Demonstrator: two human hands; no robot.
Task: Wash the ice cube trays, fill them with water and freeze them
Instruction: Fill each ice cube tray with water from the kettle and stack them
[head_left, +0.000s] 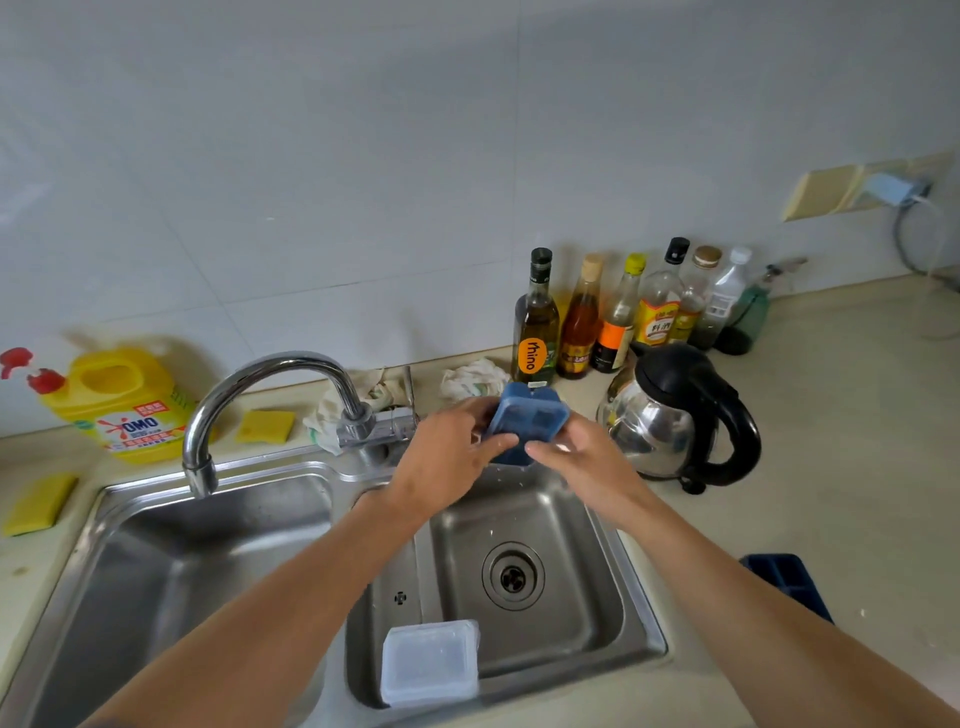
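A blue ice cube tray (530, 415) is held tilted above the far rim of the right sink basin (597, 587). My left hand (447, 457) grips its left side and my right hand (576, 457) grips its near right edge. Drops of water fall below it. A clear plastic lid (430, 662) leans against the near wall of the right basin. A second dark blue ice cube tray (779, 577) lies on the counter at the right, partly hidden by my right forearm. The tap (260, 379) points over the left basin (171, 566), with no water running.
A steel kettle (675, 415) stands just right of the held tray. Several bottles (618, 317) line the wall behind it. A yellow detergent jug (124, 400), yellow sponges (39, 504) and crumpled cloths (472, 376) sit along the back and left of the sink.
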